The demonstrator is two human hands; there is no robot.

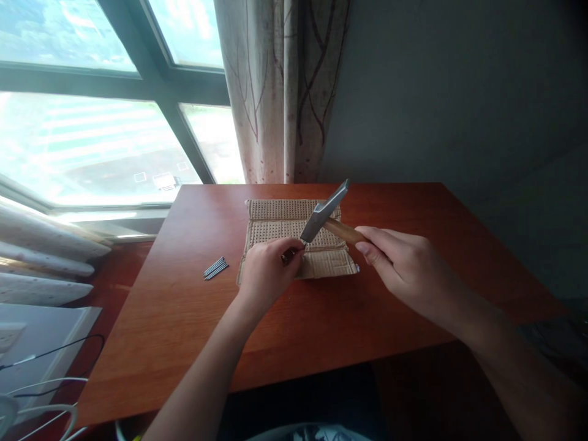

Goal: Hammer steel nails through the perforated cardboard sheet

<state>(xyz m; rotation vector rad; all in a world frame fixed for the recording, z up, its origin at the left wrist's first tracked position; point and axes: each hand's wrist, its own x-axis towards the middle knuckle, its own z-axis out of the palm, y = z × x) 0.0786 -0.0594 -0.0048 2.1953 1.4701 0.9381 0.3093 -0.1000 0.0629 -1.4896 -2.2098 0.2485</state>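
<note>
A brown corrugated cardboard piece point(280, 222) lies on the reddish wooden table point(184, 331), its surface dotted with rows of small marks. My left hand point(267, 271) rests on its near edge, fingers pinched on a small nail point(288, 256) held upright against the cardboard. My right hand point(404, 266) grips the wooden handle of a hammer point(325, 213). The hammer's grey metal head hovers just above the pinched nail.
A small bundle of loose nails point(215, 268) lies on the table left of the cardboard. A patterned curtain point(285, 92) and a large window point(92, 122) stand behind the table. Cables point(46, 361) trail at the lower left.
</note>
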